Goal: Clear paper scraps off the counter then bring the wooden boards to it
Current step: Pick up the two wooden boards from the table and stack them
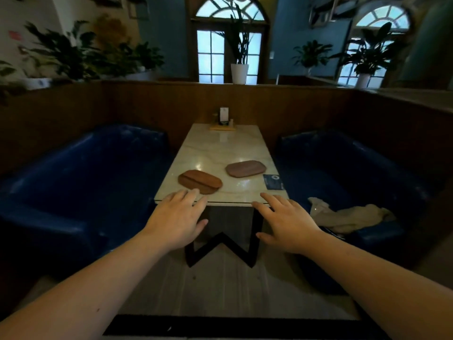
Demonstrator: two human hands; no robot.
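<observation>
Two oval wooden boards lie on a marble table [220, 148]. The reddish-brown board [199, 181] sits near the front left; the paler, purplish board [245, 169] lies further back to the right. My left hand [177, 218] is stretched out flat with fingers apart, its fingertips at the table's front edge just short of the brown board. Over the front right corner, my right hand [285, 222] is likewise spread and holds nothing. No paper scraps show on the table.
Blue sofas flank the table, left [81, 182] and right [353, 168]. A cream cloth [350, 215] lies on the right seat. A dark blue card [273, 182] rests at the table's right edge. A small stand [223, 120] sits at the far end against a wooden partition.
</observation>
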